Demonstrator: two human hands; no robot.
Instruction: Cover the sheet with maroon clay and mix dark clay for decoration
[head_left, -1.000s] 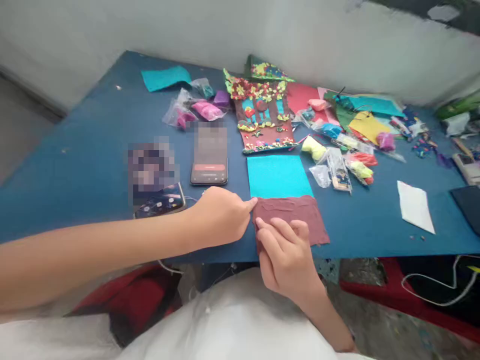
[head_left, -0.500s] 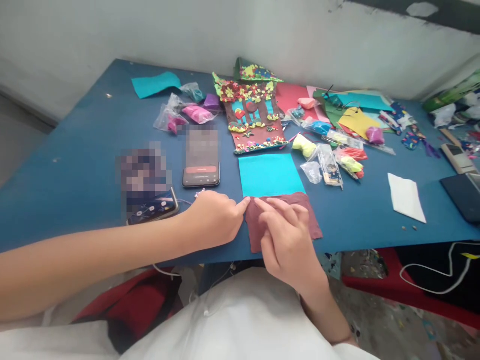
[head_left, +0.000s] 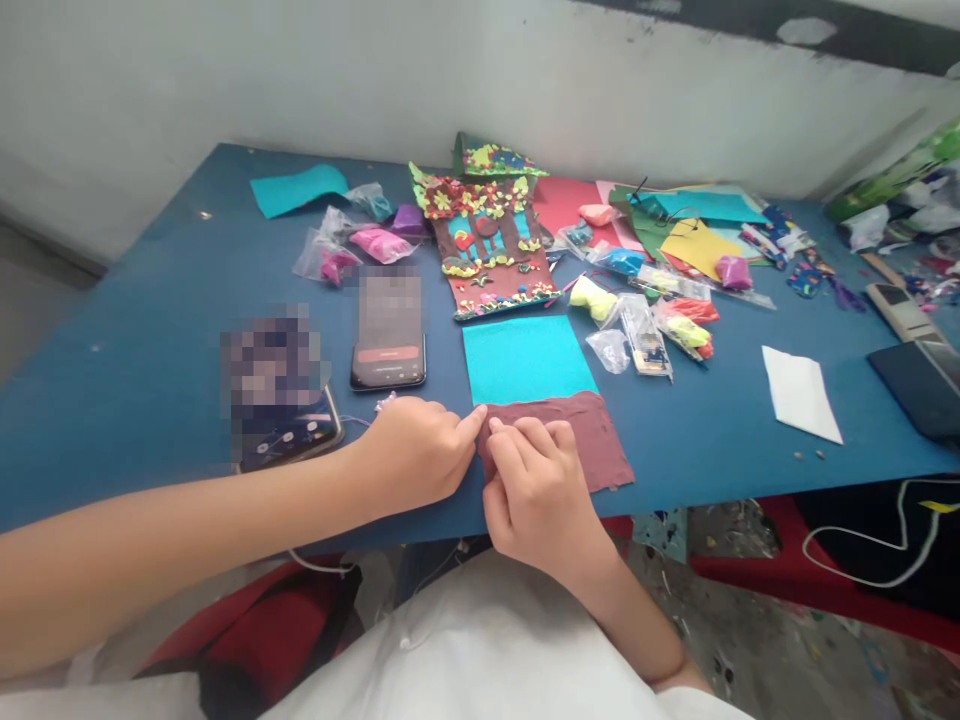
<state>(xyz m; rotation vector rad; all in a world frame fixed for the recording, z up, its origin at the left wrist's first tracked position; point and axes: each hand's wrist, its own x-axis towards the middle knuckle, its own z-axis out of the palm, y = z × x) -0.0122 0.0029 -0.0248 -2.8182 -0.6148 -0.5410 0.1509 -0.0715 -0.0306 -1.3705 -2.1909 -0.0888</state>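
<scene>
A bright blue sheet [head_left: 529, 358] lies near the table's front edge, its lower part covered by a flat layer of brown clay [head_left: 600, 440]. My left hand [head_left: 420, 450] is closed in a fist, with one fingertip stretched to the upper left corner of the brown layer. Right beside that fingertip, my right hand [head_left: 536, 490] rests over the left part of the clay. Its fingers are bent and close together, and the index fingertip touches the clay surface. I see nothing held in either hand, though the palms are hidden.
Behind the sheet stands a decorated clay picture [head_left: 491, 245]. Two phones, one a black phone [head_left: 388, 350], lie to the left. Bags of pink clay [head_left: 381, 243] and yellow clay [head_left: 592, 298] are spread about, with coloured paper [head_left: 701, 250] further back. White paper [head_left: 801, 395] lies at right.
My right hand has shifted slightly left and its outstretched fingers have bent in, baring more of the brown clay on the right. My left fingertip stays at the clay's corner. The view has tilted slightly.
</scene>
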